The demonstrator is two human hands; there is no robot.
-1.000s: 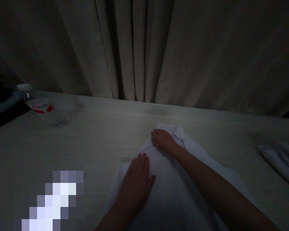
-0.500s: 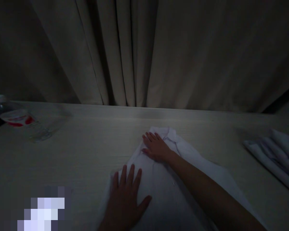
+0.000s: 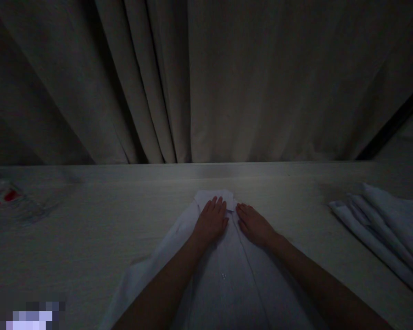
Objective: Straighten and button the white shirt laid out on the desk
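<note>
A white buttoned shirt [image 3: 227,279] lies flat on the pale wooden table [image 3: 89,229], collar toward the curtain. My left hand [image 3: 211,222] rests flat on the shirt just below the collar, fingers stretched out and together. My right hand [image 3: 254,225] lies flat beside it on the other side of the button line, fingers also extended. Both palms press on the cloth and hold nothing. The two hands are almost touching near the collar.
A stack of folded white cloth [image 3: 382,229] lies at the right of the table. A clear plastic bottle with a red label [image 3: 7,201] lies at the far left. A beige curtain [image 3: 206,82] hangs behind the table's far edge. The scene is dim.
My left hand slid up the shirt from its lower left part to the collar. My right hand shifted slightly right. The view swung left to right, centring the shirt.
</note>
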